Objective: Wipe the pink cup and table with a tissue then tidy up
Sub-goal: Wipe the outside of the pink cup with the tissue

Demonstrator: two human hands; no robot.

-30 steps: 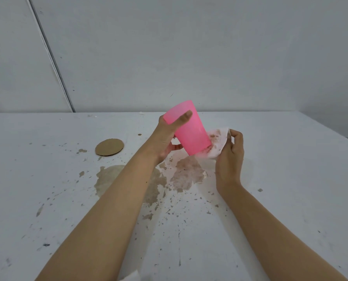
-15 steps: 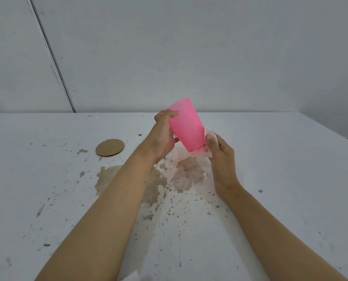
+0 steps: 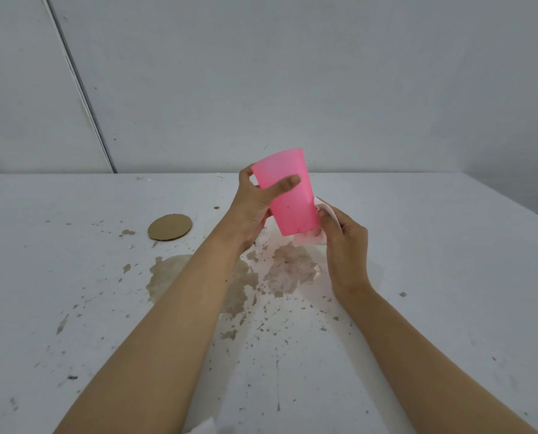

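Note:
My left hand (image 3: 255, 205) grips the pink cup (image 3: 288, 195) above the table, thumb across its wall. The cup is tilted, its wide rim up and to the left, its narrow base down and to the right. Small dark specks show on its side. A white tissue (image 3: 322, 227), stained pinkish brown, is pressed against the cup's lower right side and base by my right hand (image 3: 344, 245). Most of the tissue is hidden behind the cup and my fingers.
The white table (image 3: 433, 277) bears a large brownish spill (image 3: 289, 270) and many splatter specks below my hands. A round cardboard coaster (image 3: 170, 227) lies to the left. A white scrap (image 3: 203, 429) shows at the bottom edge. A grey wall stands behind.
The left hand has turned the cup more upright, thumb now across its front. The right hand shifted the tissue from spread beside the cup to wrapped at its base.

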